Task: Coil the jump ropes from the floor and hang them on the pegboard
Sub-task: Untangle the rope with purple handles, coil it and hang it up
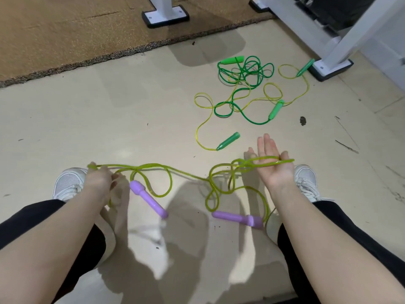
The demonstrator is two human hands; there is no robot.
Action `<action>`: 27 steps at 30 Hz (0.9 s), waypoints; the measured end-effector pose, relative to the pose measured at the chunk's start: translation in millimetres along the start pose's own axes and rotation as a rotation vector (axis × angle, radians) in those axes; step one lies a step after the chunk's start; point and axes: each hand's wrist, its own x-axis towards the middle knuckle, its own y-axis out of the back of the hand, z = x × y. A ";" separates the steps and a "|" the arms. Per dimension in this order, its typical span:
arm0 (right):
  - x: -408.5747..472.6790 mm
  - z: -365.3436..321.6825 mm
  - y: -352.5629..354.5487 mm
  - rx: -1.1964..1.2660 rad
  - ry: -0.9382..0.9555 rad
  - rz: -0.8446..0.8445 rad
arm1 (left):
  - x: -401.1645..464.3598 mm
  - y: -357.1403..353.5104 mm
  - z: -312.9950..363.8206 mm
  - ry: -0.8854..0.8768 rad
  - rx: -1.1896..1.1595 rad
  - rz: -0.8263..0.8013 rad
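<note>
A yellow-green jump rope (pixel 188 174) with two purple handles stretches between my hands above the floor. My left hand (pixel 99 183) grips loops of it, fingers curled round the cord. One purple handle (pixel 149 199) hangs just right of that hand. My right hand (pixel 272 165) is held palm up with straight fingers, and several turns of the cord lie across the palm. The other purple handle (pixel 237 218) dangles below the right hand. Two more ropes lie tangled on the floor ahead: a dark green one (pixel 245 72) and a pale yellow one (pixel 203 102), both with green handles.
My white shoes (pixel 69 183) (pixel 306 178) flank the hands. A brown mat (pixel 65 34) covers the floor at the back left. White frame feet (pixel 165 15) (pixel 331 68) stand at the back and far right, close to the tangled ropes.
</note>
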 end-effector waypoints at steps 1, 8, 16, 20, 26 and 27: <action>-1.1 -6.6 3.4 0.094 -0.038 0.015 | 6.9 5.5 -3.5 -0.017 0.070 0.024; -3.3 -11.1 7.4 -0.459 -0.257 0.152 | -6.6 -14.2 8.0 -0.045 0.767 -0.157; -31.4 23.3 -39.1 -0.290 -0.517 0.059 | -103.3 -77.4 -8.8 -1.020 0.847 -0.200; -47.8 30.4 -66.6 -0.284 -0.631 -0.120 | -125.4 -92.5 -18.5 -1.030 0.968 -0.946; -48.7 12.8 -76.4 -0.302 -0.481 -0.070 | -84.6 -87.7 -12.2 -0.987 1.041 -0.811; -45.5 5.7 -72.8 -0.276 -0.435 -0.021 | -75.7 -82.1 -9.0 -0.987 1.072 -0.839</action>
